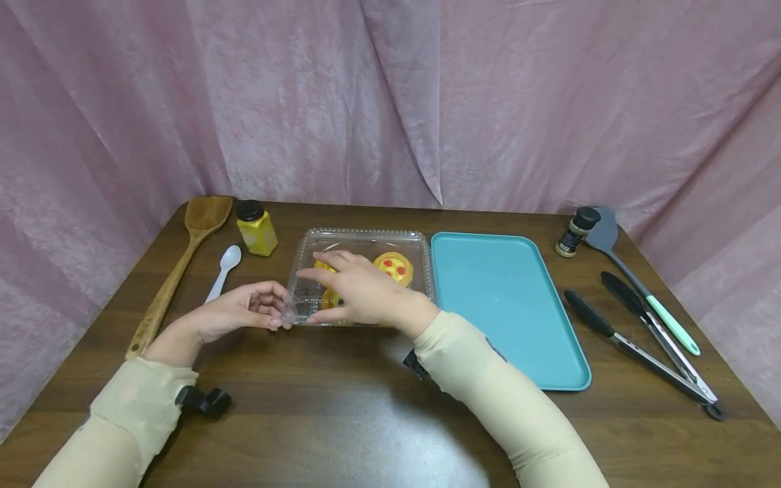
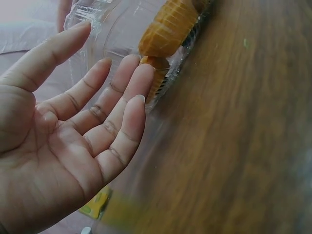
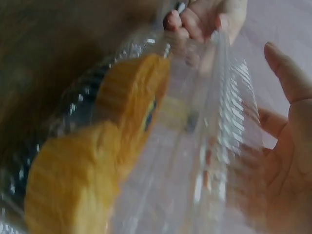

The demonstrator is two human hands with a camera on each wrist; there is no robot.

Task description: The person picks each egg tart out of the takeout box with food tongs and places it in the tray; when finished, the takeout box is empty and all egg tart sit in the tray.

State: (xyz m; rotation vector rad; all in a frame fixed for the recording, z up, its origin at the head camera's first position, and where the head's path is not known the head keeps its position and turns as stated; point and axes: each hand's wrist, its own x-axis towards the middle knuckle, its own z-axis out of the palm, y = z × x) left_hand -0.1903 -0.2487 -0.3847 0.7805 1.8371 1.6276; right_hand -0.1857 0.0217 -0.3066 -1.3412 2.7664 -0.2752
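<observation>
A clear plastic clamshell container (image 1: 366, 234) sits mid-table with yellow toy pastries (image 1: 395, 266) inside. My left hand (image 1: 244, 312) is at its near left corner, thumb above and fingertips at the edge, holding that corner. The left wrist view shows the left hand (image 2: 73, 141) with its palm up and its fingertips against the container (image 2: 122, 29), beside a pastry (image 2: 168, 24). My right hand (image 1: 360, 295) lies on the lid with relaxed, spread fingers. In the right wrist view the lid (image 3: 214, 126) is against the right hand (image 3: 292, 161), with a pastry (image 3: 97, 161) below.
A teal tray (image 1: 506, 305) lies right of the container. Farther right are black tongs (image 1: 647, 346), a grey spatula (image 1: 641, 285) and a small spice jar (image 1: 573, 232). To the left are a yellow bottle (image 1: 257, 228), a white spoon (image 1: 224, 268) and a wooden spatula (image 1: 177, 271).
</observation>
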